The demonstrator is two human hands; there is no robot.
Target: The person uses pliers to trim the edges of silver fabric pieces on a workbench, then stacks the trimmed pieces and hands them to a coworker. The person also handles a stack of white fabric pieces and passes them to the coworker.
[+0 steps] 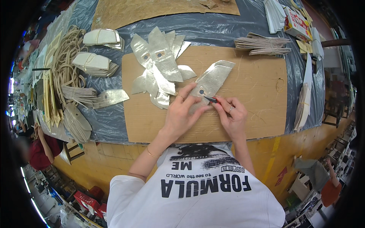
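Observation:
A silver, shiny cut panel point(217, 76) with a small dark hole near its lower end lies slanted on the cardboard sheet point(262, 98). My left hand point(181, 116) holds that lower end down, fingers on its left side and thumb along the bottom. In my right hand point(232, 116) is a small pointed tool point(211, 99) with a black and red handle, gripped between thumb and fingers. Its tip points at the panel just below the hole. A loose heap of similar silver panels point(163, 62) spreads to the left of my hands, some with the same hole showing.
Bundles of pale panels point(100, 37) and a tangle of beige cords point(66, 60) lie at the left. A tied stack of grey-beige strips point(262, 45) sits at the back right, near a small printed box point(297, 23). Dark plastic sheeting point(213, 32) covers the table.

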